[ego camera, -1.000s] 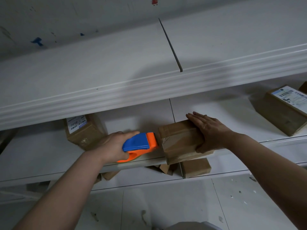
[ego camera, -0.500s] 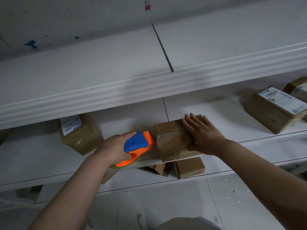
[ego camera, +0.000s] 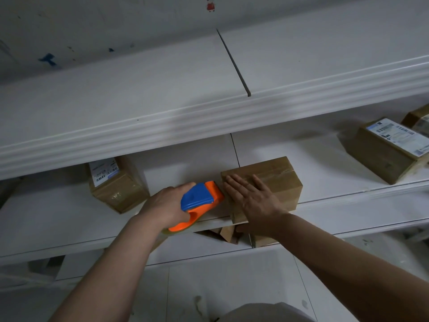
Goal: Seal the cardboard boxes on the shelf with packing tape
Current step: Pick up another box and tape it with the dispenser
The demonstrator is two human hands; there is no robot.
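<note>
Straight, spread fingers (ego camera: 239, 186) of the right hand (ego camera: 253, 201) lie flat on the taped top of the cardboard box (ego camera: 281, 180), now at its left end rather than its right end as a second ago. The left hand (ego camera: 163, 205) still grips the orange-and-blue tape dispenser (ego camera: 200, 199), whose nose touches the box's left end. The box sits at the front edge of the shelf (ego camera: 320, 163).

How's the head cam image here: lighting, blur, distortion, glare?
Head view: dim, flat light, lower shelf in shade under the upper shelf edge, which is blur-smeared and bowed by the wide lens. Head view: faint glare on the taped top of the middle box; left hand, tape dispenser and right hand fairly sharp; side-box labels unreadable.
</note>
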